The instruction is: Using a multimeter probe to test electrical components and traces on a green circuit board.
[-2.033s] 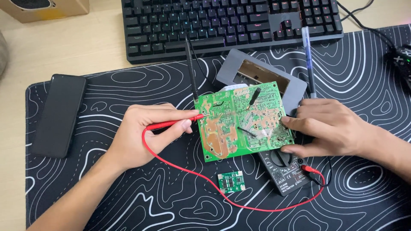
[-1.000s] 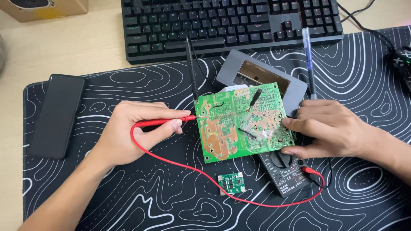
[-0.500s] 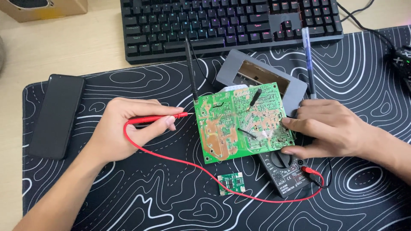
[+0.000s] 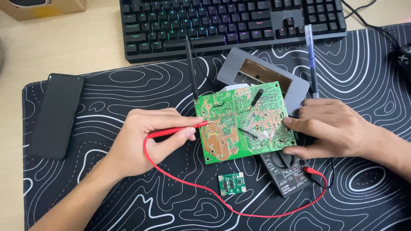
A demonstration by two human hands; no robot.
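The left hand [image 4: 141, 145] pinches the red probe [image 4: 177, 129], tip on the board [image 4: 244, 122] at its left edge. The right hand [image 4: 334, 128], fingers pressed together, steadies the board's right edge over the meter [image 4: 287, 169]. Probing is underway; holding contact calls for steadiness.

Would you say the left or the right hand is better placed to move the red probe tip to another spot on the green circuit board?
Probably the left hand: it holds the red probe, tip at the green circuit board. The right hand steadies the board's far edge.
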